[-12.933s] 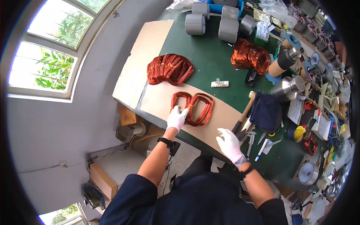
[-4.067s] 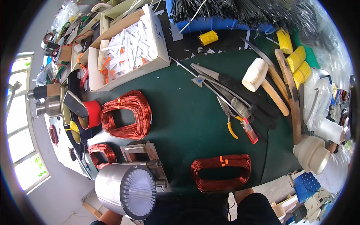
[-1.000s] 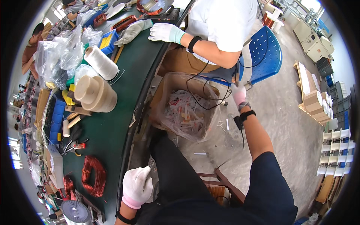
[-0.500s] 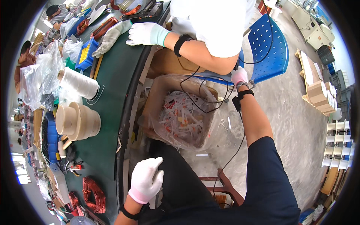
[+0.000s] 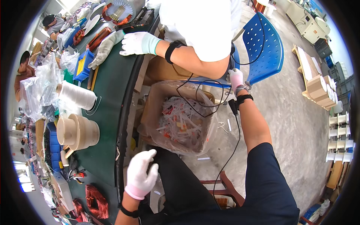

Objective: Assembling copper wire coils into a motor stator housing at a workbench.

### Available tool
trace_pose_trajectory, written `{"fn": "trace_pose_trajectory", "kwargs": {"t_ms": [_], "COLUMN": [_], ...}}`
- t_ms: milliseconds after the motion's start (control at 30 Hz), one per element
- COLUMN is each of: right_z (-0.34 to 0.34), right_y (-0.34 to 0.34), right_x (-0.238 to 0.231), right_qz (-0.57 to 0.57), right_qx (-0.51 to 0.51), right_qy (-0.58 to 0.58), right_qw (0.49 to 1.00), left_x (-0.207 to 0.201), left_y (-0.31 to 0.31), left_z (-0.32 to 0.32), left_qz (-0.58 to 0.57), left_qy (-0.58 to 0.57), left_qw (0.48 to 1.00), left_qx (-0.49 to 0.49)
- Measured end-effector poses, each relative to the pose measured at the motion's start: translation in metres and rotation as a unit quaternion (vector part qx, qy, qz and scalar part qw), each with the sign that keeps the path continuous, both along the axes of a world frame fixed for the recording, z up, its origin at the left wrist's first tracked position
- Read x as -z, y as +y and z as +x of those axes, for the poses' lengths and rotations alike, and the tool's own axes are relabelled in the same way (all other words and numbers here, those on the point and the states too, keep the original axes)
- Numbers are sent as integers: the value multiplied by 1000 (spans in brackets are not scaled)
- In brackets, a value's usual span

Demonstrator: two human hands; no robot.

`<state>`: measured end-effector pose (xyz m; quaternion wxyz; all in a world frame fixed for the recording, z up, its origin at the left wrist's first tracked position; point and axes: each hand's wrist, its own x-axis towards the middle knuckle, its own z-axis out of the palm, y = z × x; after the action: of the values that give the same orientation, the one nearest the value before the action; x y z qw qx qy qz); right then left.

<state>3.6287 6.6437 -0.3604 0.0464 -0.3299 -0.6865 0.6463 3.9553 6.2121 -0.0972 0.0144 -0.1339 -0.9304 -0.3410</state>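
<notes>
My left hand [image 5: 139, 177], in a white glove, rests on my dark trouser leg beside the edge of the green table [image 5: 112, 93]; its fingers are loosely curled and hold nothing. My right arm stretches far out. My right hand [image 5: 236, 77], also gloved, is at the seat edge of a blue plastic chair [image 5: 262, 48], just behind a co-worker in a white shirt; its grip is too small to read. A black wrist strap [image 5: 243, 99] with a cable runs down my forearm. Between my hands stands a cardboard box [image 5: 180, 123] lined with clear plastic and full of paper scraps.
The co-worker's gloved hand [image 5: 137, 43] lies on the table. A white thread spool [image 5: 77, 95], a stack of tan tape rolls [image 5: 77, 131] and copper wire coils [image 5: 95, 200] sit on the table. A wooden stool [image 5: 221, 187] is under me. The floor is grey concrete.
The view has dropped closer to the box. My left hand has shifted up along my thigh and curled its fingers. My right hand stays at the blue chair.
</notes>
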Motion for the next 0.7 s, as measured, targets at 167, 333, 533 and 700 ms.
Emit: {"fn": "trace_pose_trajectory", "kwargs": {"t_ms": [167, 333, 533, 700], "right_z": [-27, -67, -96, -103], "right_y": [15, 30, -39, -31], "right_x": [-20, -16, -30, -15], "right_qz": [430, 231, 377, 370], "right_qx": [-12, -61, -10, -4], "right_qy": [133, 69, 94, 185], "right_qw": [893, 969, 921, 911], "left_x": [-26, -3, -4, 4], "left_y": [-34, -59, -63, -53], "left_z": [-20, -34, -31, -37], "left_qz": [-93, -131, -242, -212], "left_qy": [115, 61, 100, 86], "left_qw": [984, 966, 951, 958], "left_qx": [-101, -214, -166, -170]}}
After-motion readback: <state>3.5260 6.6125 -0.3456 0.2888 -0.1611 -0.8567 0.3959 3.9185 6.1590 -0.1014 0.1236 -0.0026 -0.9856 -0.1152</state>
